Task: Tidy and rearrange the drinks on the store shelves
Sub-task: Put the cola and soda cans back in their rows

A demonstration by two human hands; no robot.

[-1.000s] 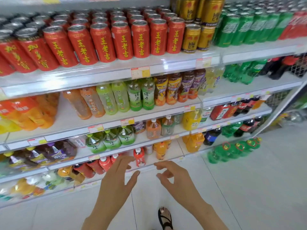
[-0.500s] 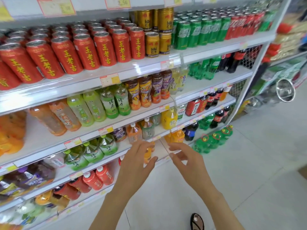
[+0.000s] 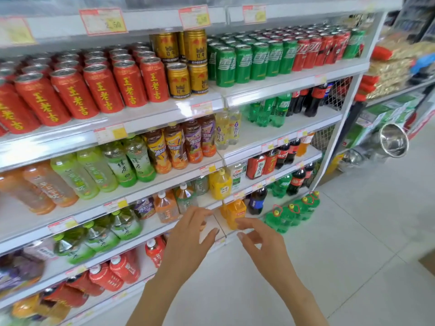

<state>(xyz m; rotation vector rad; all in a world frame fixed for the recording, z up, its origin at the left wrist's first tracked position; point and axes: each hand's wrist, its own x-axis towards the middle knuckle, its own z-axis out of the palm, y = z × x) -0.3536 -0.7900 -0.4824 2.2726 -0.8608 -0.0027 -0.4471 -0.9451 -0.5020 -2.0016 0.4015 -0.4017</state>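
Drink shelves fill the left and centre of the view. Red cans [image 3: 101,90], gold cans [image 3: 179,78] and green cans [image 3: 237,64] line the top shelf. Tea bottles [image 3: 164,149] stand one shelf down. Lower shelves hold an orange tea bottle [image 3: 164,207], a yellow juice bottle [image 3: 220,184] and an orange juice bottle [image 3: 235,214]. My left hand [image 3: 188,241] hovers empty, fingers relaxed, just in front of the lower shelf edge. My right hand [image 3: 263,243] hangs beside it with loosely curled fingers, holding nothing, close to the orange juice bottle.
Large green soda bottles [image 3: 292,214] stand on the floor at the shelf's foot. Cola bottles [image 3: 313,100] sit on the right-hand shelves. Beyond the shelf end are a steel bowl [image 3: 394,140] and stacked packaged goods [image 3: 390,69]. Pale floor tiles [image 3: 353,255] stretch to the right.
The view has swung right and upward along the shelves. Both hands stayed empty and moved rightward with it, from the low red bottles to the shelf section with the orange juice bottle.
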